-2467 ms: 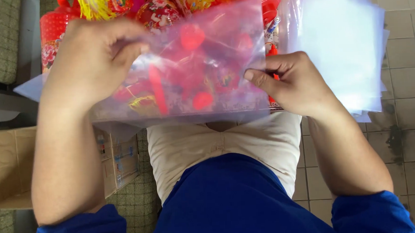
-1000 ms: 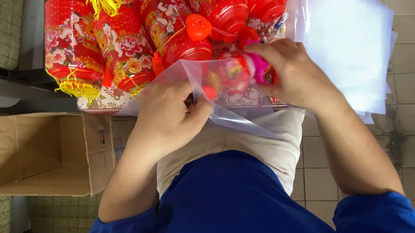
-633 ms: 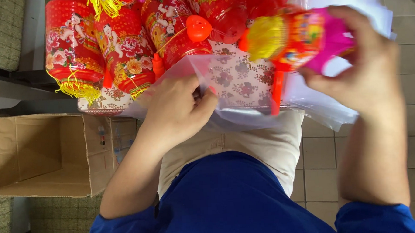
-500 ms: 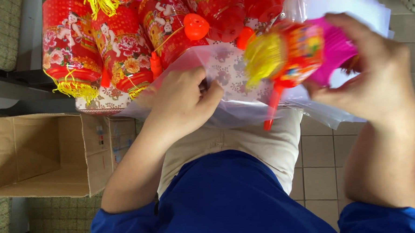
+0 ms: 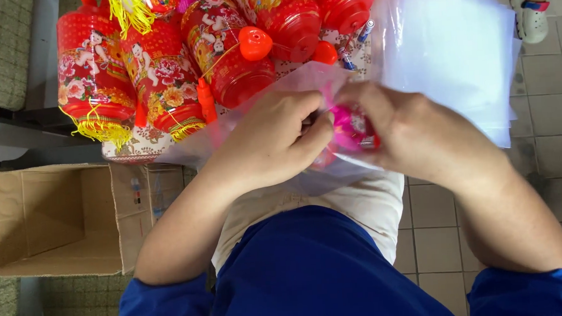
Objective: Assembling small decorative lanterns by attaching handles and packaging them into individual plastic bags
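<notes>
My left hand [image 5: 274, 142] pinches the mouth of a clear plastic bag [image 5: 241, 115] held over my lap. My right hand [image 5: 419, 136] grips a small pink and red toy lantern [image 5: 349, 126] and holds it at the bag's opening; most of the lantern is hidden between my hands. Whether it sits inside the bag I cannot tell.
Several red patterned toy lanterns [image 5: 163, 74] with yellow tassels lie on a surface beyond my hands. A stack of clear bags [image 5: 453, 55] lies at the upper right. An open cardboard box [image 5: 50, 218] stands on the left. A person's foot in a white shoe [image 5: 530, 14] rests on the tiled floor.
My right hand brought the pink and red lantern down from the upper right to the bag's mouth, meeting my left hand. The left hand stayed on the bag.
</notes>
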